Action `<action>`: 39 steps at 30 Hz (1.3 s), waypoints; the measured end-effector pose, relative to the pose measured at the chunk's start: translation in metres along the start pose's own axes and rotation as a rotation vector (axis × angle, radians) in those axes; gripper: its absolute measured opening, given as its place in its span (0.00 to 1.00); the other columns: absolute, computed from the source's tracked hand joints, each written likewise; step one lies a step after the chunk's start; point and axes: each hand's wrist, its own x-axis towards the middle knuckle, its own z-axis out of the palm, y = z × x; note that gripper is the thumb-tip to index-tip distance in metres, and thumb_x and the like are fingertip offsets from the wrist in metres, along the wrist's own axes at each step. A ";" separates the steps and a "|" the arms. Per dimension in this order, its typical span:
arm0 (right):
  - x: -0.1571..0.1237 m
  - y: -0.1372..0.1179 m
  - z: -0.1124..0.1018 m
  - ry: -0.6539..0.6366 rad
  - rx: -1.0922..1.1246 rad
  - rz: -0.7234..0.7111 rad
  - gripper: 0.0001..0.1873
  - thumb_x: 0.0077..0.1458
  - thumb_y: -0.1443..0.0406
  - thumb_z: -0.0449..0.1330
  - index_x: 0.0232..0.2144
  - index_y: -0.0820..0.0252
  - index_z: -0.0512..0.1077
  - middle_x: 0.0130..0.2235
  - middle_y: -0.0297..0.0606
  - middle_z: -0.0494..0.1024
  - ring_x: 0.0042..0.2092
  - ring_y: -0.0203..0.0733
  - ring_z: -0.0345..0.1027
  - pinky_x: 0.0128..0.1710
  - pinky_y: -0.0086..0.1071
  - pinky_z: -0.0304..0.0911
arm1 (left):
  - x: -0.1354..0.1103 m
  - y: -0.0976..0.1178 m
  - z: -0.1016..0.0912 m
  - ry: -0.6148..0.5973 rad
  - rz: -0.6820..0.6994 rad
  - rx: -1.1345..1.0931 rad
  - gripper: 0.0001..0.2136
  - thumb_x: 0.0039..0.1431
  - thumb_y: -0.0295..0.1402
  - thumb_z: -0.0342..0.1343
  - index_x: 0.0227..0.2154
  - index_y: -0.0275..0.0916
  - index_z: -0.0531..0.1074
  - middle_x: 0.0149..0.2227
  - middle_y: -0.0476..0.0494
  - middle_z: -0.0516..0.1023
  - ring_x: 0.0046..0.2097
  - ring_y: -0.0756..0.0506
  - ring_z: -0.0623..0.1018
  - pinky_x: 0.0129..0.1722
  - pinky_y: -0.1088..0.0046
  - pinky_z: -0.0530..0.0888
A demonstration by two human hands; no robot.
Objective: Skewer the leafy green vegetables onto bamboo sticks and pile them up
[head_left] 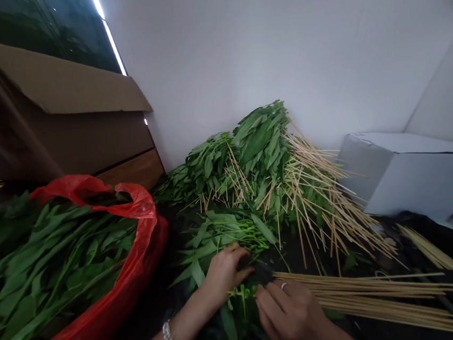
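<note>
My left hand point(224, 272), with a pearl bracelet on its wrist, is closed over a small bunch of green leafy stems point(224, 234) lying on the dark table. Beside it, my right hand point(290, 313), wearing a ring, has its fingers curled against the stem ends of the greens; what it pinches is hidden. A bundle of bare bamboo skewers point(382, 294) lies just right of that hand. Behind, a heap of greens threaded on skewers point(270, 166) leans toward the white wall.
A red plastic bag point(138, 253) full of loose greens fills the left side. A brown cardboard box point(66, 126) stands behind it. A white box point(407, 174) sits at the right, with more skewers point(439, 256) below it.
</note>
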 end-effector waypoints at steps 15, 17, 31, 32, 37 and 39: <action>-0.001 0.005 0.004 0.014 -0.009 0.095 0.08 0.58 0.70 0.49 0.36 0.63 0.67 0.24 0.33 0.67 0.25 0.37 0.59 0.27 0.33 0.49 | 0.005 0.007 -0.013 0.238 -0.136 -0.567 0.06 0.52 0.35 0.61 0.31 0.38 0.73 0.28 0.49 0.72 0.29 0.48 0.71 0.31 0.75 0.67; -0.001 0.008 0.003 0.000 -0.017 0.131 0.08 0.59 0.71 0.48 0.35 0.62 0.67 0.24 0.33 0.67 0.25 0.37 0.59 0.27 0.33 0.49 | 0.006 0.010 -0.017 0.205 -0.186 -0.801 0.11 0.49 0.36 0.64 0.34 0.37 0.74 0.29 0.49 0.74 0.31 0.48 0.72 0.34 0.75 0.68; -0.007 0.025 0.006 -0.049 -0.060 0.369 0.11 0.61 0.72 0.46 0.38 0.61 0.68 0.25 0.33 0.69 0.26 0.35 0.63 0.28 0.30 0.51 | 0.004 0.021 -0.029 0.082 -0.233 -0.996 0.17 0.46 0.37 0.67 0.40 0.35 0.78 0.30 0.47 0.78 0.33 0.49 0.73 0.35 0.75 0.68; -0.007 0.025 0.006 -0.049 -0.057 0.371 0.11 0.62 0.72 0.46 0.38 0.61 0.68 0.25 0.33 0.69 0.25 0.35 0.63 0.28 0.30 0.51 | 0.004 0.022 -0.029 0.076 -0.225 -0.991 0.18 0.46 0.37 0.67 0.41 0.35 0.78 0.30 0.47 0.78 0.32 0.49 0.73 0.36 0.74 0.68; -0.006 0.024 0.005 -0.055 -0.031 0.381 0.12 0.61 0.72 0.46 0.38 0.61 0.68 0.26 0.33 0.69 0.25 0.36 0.64 0.28 0.31 0.51 | 0.004 0.021 -0.032 0.116 -0.158 -0.849 0.15 0.53 0.41 0.61 0.40 0.37 0.79 0.39 0.41 0.79 0.42 0.43 0.75 0.45 0.70 0.68; -0.007 0.024 0.005 -0.053 -0.025 0.380 0.11 0.61 0.72 0.46 0.39 0.60 0.68 0.26 0.33 0.70 0.26 0.36 0.64 0.28 0.31 0.51 | 0.004 0.020 -0.031 0.141 -0.149 -0.791 0.14 0.53 0.41 0.61 0.36 0.36 0.80 0.37 0.41 0.79 0.41 0.43 0.75 0.43 0.70 0.69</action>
